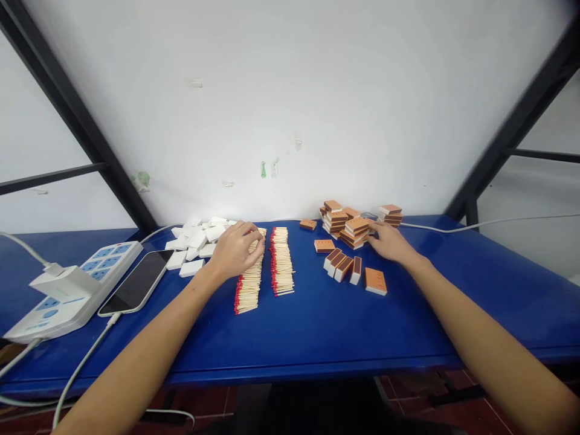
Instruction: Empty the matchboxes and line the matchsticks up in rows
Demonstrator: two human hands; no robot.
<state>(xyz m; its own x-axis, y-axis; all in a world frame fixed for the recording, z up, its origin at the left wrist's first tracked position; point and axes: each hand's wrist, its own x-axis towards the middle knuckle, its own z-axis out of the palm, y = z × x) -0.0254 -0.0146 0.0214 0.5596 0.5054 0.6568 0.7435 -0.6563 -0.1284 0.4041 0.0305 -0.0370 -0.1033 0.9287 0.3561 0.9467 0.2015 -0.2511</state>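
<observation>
Occupying the desk's (317, 338) left end are a power strip (102, 264) and a cabled phone (136, 283), beside piled white boxes (198, 240). The left hand (238, 248) curls over one of two rows of matches (249, 289) running from near the back edge; whether it grips any, I cannot tell. The right hand (389, 241) touches matchboxes (356, 226) stacked near that edge, its hold unclear. Blue desktop meets scuffed white wall (290, 90) between black bars (79, 115).
</observation>
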